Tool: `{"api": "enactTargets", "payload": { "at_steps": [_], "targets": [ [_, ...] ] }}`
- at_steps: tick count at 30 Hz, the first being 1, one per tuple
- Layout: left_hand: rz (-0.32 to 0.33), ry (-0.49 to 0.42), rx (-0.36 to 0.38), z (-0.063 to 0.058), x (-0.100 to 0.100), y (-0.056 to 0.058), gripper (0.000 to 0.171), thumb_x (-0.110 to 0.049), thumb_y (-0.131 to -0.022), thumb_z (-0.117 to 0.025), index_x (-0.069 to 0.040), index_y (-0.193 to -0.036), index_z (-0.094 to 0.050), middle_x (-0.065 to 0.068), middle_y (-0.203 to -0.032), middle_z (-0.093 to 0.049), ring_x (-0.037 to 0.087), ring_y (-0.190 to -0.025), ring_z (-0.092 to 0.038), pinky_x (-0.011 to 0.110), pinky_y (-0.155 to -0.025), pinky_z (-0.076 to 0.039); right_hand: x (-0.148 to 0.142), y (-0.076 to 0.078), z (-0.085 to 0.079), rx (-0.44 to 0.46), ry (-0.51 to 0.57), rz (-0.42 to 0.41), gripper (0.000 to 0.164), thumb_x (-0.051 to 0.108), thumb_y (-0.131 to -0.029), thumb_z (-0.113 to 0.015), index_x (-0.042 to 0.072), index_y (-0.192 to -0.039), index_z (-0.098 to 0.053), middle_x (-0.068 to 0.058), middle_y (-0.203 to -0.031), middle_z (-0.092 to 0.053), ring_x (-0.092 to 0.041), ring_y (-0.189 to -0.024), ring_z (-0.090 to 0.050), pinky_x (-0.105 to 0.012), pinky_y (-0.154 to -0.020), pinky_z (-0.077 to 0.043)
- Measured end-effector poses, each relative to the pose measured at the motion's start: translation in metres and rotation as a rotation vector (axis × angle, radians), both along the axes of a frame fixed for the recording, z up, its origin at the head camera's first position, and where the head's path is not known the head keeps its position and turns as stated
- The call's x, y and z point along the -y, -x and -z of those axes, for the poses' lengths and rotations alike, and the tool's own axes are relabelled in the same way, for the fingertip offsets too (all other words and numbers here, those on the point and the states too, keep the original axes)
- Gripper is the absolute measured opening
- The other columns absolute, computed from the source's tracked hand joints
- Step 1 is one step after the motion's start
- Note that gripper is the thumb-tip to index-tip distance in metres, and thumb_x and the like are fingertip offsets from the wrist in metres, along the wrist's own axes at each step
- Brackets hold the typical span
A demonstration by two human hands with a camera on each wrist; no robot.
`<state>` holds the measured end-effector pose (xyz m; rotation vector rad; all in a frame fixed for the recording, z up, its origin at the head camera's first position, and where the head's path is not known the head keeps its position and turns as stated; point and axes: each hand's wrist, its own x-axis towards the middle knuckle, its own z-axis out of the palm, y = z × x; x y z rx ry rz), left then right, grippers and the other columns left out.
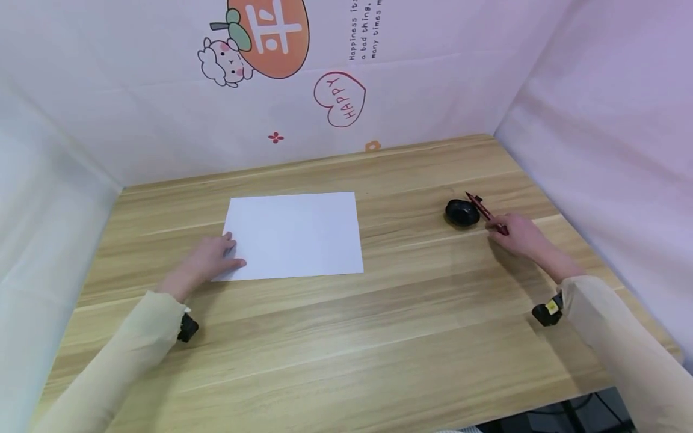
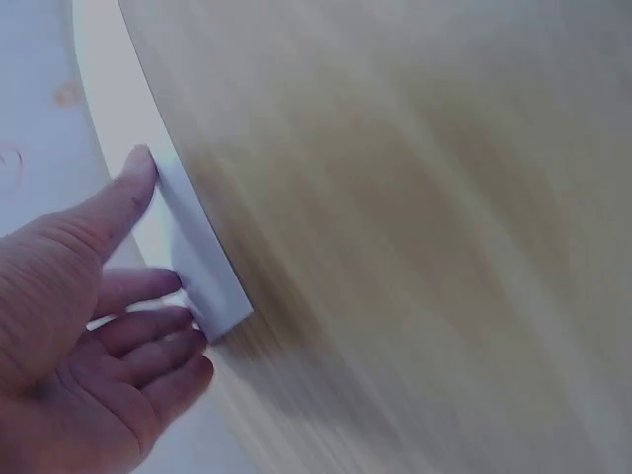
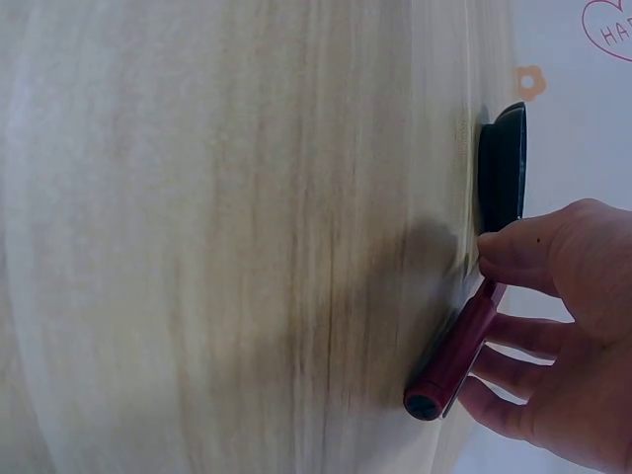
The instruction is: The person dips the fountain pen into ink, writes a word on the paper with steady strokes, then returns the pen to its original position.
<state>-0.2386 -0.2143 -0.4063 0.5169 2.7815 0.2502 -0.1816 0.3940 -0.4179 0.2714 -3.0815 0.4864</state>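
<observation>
A white sheet of paper [image 1: 295, 234] lies on the wooden table. My left hand [image 1: 212, 258] is at its left edge. In the left wrist view the thumb [image 2: 138, 178] rests on the sheet, and the loosely bent fingers touch the edge near a slightly curved corner. On the right side, my right hand [image 1: 517, 233] holds a dark red pen [image 1: 486, 211] between thumb and fingers. The right wrist view shows the blunt end of the pen [image 3: 456, 351] toward the camera. Right beside the pen sits a black rounded object [image 1: 462, 213], shaped like a computer mouse.
The wooden table [image 1: 335, 337] reaches a printed cloth [image 1: 411, 90] hanging behind it. Pale cloths hang along the left and right sides. Dark cables [image 1: 585, 406] show below the table's front edge at lower right.
</observation>
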Motion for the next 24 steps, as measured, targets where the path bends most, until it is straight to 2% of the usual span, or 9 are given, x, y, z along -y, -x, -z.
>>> {"api": "enactTargets", "payload": {
  "at_steps": [6,12,18,24],
  "targets": [
    [0.005,-0.012,-0.011,0.002,-0.030,-0.013,0.060,-0.032,-0.089,-0.062,0.013,-0.127,-0.049,0.036,-0.141,-0.033,0.051,-0.127,-0.038,0.057,-0.105,-0.034,0.001,0.001,0.001,0.009,-0.003,0.015,0.025,0.010,-0.087,-0.059,-0.006,-0.106,-0.064,-0.034,-0.106,-0.061,-0.052,-0.101,-0.055,-0.060,-0.084,-0.043],
    [0.039,-0.015,-0.049,0.005,-0.054,-0.021,0.056,-0.032,-0.088,-0.063,0.012,-0.121,-0.054,0.037,-0.137,-0.039,0.050,-0.122,-0.045,0.055,-0.101,-0.040,0.000,0.001,0.002,-0.002,-0.007,0.024,0.025,0.010,-0.087,-0.059,-0.006,-0.106,-0.064,-0.034,-0.107,-0.061,-0.052,-0.102,-0.055,-0.060,-0.084,-0.043],
    [0.056,-0.030,-0.088,0.005,-0.073,-0.030,0.051,-0.036,-0.084,-0.067,0.006,-0.114,-0.061,0.030,-0.123,-0.054,0.042,-0.106,-0.057,0.051,-0.089,-0.048,-0.001,0.003,0.003,-0.003,-0.021,0.032,0.026,0.012,-0.088,-0.059,-0.006,-0.106,-0.064,-0.034,-0.108,-0.060,-0.052,-0.102,-0.055,-0.060,-0.085,-0.043],
    [0.070,-0.051,-0.117,0.005,-0.086,-0.038,0.053,-0.040,-0.080,-0.071,0.002,-0.112,-0.063,0.025,-0.115,-0.056,0.036,-0.100,-0.057,0.047,-0.084,-0.049,-0.001,0.003,0.005,-0.010,-0.030,0.042,0.026,0.012,-0.087,-0.058,-0.006,-0.106,-0.065,-0.034,-0.109,-0.060,-0.051,-0.101,-0.055,-0.060,-0.085,-0.043]
  ]
}}
